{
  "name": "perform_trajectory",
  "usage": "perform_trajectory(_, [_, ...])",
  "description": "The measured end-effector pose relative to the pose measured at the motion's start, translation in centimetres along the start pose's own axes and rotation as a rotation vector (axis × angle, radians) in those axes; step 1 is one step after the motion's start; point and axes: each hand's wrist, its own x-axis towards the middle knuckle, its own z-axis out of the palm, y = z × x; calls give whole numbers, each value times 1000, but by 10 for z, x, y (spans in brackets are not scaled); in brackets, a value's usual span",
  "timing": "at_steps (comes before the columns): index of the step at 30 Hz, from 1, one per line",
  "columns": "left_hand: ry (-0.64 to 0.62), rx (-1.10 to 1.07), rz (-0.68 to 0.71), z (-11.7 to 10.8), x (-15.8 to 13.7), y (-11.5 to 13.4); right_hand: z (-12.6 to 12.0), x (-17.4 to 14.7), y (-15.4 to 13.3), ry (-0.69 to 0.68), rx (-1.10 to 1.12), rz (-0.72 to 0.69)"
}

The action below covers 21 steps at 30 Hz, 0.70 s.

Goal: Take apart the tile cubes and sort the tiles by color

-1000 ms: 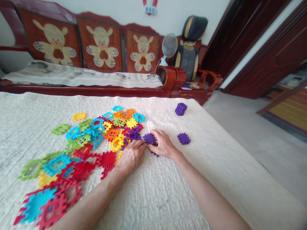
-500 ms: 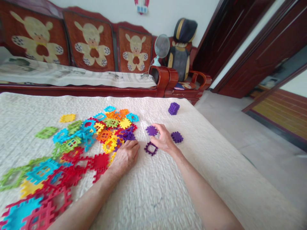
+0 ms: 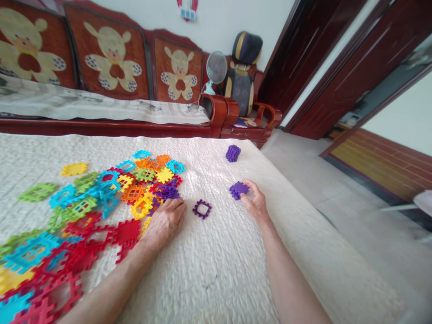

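Between the thumb and fingers of my right hand [image 3: 255, 200] is a solid purple square building tile [image 3: 238, 189], held at the purple tile that lay on the right. My left hand [image 3: 168, 218] rests with bent fingers at the edge of the mixed pile, close to some purple tiles [image 3: 168, 190]; its fingertips are hidden, so any hold does not show. A purple frame tile [image 3: 202, 209] with an open middle lies alone between my hands. Farther back stands a stack of purple tiles [image 3: 233, 153].
Red tiles [image 3: 127, 231], blue tiles [image 3: 32, 252], green tiles [image 3: 38, 192] and yellow tiles [image 3: 74, 169] spread over the left of the quilted cover [image 3: 216, 270]. Behind it stand a wooden sofa [image 3: 218, 118] with bear cushions and a small fan [image 3: 216, 67].
My right hand has moved right, carrying the solid purple tile from above the frame tile to the other purple tile. My left hand stays by the pile. The view has turned slightly right.
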Motion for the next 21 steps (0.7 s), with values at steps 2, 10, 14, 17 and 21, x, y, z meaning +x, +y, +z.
perform_trajectory(2, [-2, 13, 3, -1, 0, 0, 0, 0, 1, -49, 17, 24])
perform_trajectory(10, [-6, 13, 5, -2, 1, 1, 0, 0, 1, -108, 58, 33])
perform_trajectory(14, [-5, -6, 10, -1, 1, 0, 1, 0, 2, -116, 71, 50])
perform_trajectory(17, [1, -3, 15, -1, 1, 0, 3, 0, 4, -89, 71, 46])
perform_trajectory(21, [10, 7, 24, 0, 0, 0, 2, 1, 3, -69, 105, 60])
